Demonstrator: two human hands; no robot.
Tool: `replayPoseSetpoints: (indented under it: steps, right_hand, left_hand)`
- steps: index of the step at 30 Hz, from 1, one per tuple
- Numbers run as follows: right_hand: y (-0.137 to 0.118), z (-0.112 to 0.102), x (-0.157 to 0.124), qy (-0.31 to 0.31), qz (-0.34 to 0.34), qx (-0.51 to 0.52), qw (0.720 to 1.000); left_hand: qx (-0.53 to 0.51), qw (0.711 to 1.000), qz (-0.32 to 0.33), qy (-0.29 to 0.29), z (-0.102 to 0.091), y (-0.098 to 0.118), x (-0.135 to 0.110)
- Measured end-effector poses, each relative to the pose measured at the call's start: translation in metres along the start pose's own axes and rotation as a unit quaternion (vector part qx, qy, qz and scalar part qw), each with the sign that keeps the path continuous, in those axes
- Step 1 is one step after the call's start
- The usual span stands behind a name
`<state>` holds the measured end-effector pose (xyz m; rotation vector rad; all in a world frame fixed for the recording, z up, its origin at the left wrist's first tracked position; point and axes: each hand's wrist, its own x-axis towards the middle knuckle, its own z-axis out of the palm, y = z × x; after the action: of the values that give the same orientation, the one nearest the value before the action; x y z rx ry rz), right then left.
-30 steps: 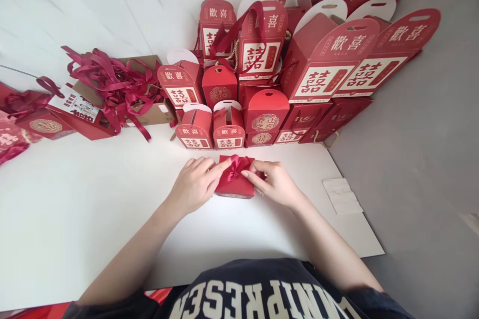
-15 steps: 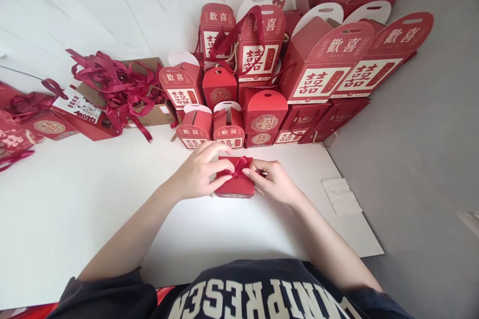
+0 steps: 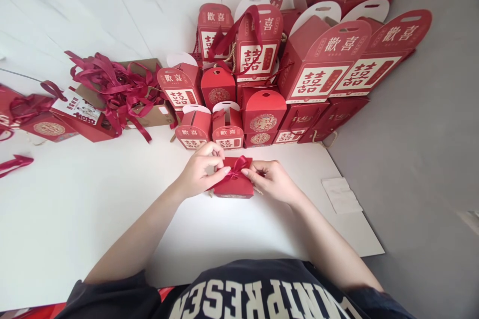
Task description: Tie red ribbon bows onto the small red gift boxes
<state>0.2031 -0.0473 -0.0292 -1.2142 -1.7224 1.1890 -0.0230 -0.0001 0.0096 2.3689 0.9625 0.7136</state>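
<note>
I am watching both hands working at a red box (image 3: 232, 188) that is sitting on the white table (image 3: 93, 209), near its middle, just in front of the stack. The left hand (image 3: 200, 173) is pinching the bow (image 3: 238, 165) on the box top between thumb and forefinger. The right hand (image 3: 275, 179) is pinching the bow's right side, fingers curled. Farther off, gift boxes (image 3: 325, 67) are showing white panels reading 歡喜 above a large 囍. Far left, a carton (image 3: 149, 114) is spilling loose ribbons (image 3: 112, 82). A white slip (image 3: 341, 195) is lying to the right, its print too faint to read. My shirt (image 3: 262, 294) is showing white block letters, cut off.
</note>
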Motion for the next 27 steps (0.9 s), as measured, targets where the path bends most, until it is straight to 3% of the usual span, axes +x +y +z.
replayPoseSetpoints:
  steps: [9,15,17,22,27]
  right_hand:
    - [0.003,0.002,0.003,-0.014,0.044,0.026,0.999]
    - [0.007,-0.011,0.003,-0.061,0.087,0.061,0.992]
    - [0.008,-0.019,0.003,-0.066,0.082,0.056,0.993]
    - [0.009,-0.023,0.013,0.061,0.017,0.05,0.997]
    - [0.005,-0.003,0.026,0.012,-0.024,0.098,0.995]
  left_hand:
    - [-0.096,0.992,-0.064,0.043,0.025,-0.023,-0.006]
    - [-0.093,0.993,-0.07,0.035,0.026,-0.024,-0.008]
    - [-0.091,0.993,-0.074,0.018,0.024,-0.023,-0.009]
    - [-0.056,0.995,-0.078,-0.015,0.016,-0.02,-0.008]
    - [-0.023,0.998,-0.062,-0.014,0.015,-0.018,-0.006]
